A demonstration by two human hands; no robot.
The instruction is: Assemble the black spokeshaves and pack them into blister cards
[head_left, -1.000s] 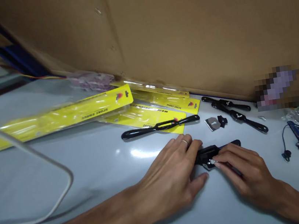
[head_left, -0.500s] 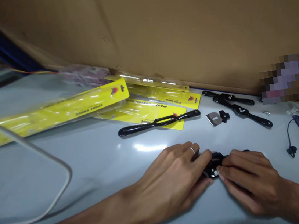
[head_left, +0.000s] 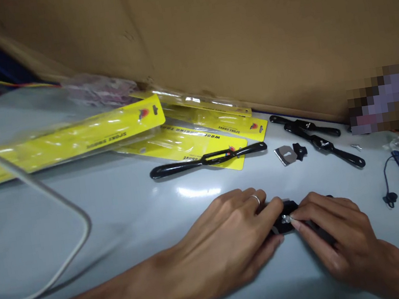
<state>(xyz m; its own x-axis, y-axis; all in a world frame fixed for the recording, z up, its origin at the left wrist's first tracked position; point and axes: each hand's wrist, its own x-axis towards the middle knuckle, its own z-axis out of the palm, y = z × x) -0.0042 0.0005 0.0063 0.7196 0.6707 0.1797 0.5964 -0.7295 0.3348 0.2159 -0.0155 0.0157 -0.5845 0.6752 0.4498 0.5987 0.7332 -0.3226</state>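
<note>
Near the front of the table, my left hand (head_left: 234, 236) is closed around the left part of a black spokeshave (head_left: 286, 210), wearing a ring on one finger. My right hand (head_left: 340, 236) pinches a small silver screw (head_left: 286, 218) at the middle of that tool, its fingers covering most of the right handle. Beyond my hands lies a black spokeshave body (head_left: 208, 159) with an open centre. A metal blade (head_left: 285, 155) rests beside a small black plate (head_left: 300, 151). Farther right are two more black spokeshaves (head_left: 322, 143), one partly over the other.
Yellow spokeshave packages (head_left: 107, 128) lie at the back left, next to crumpled plastic (head_left: 102, 90). A white cable (head_left: 54, 197) loops at left. Small screws (head_left: 356, 147) and dark earphones (head_left: 390, 199) are at right. A cardboard wall (head_left: 223, 32) stands behind.
My right fingers and the small screw have moved slightly up, toward the middle of the black tool. My left hand keeps its hold. The view has shifted a little.
</note>
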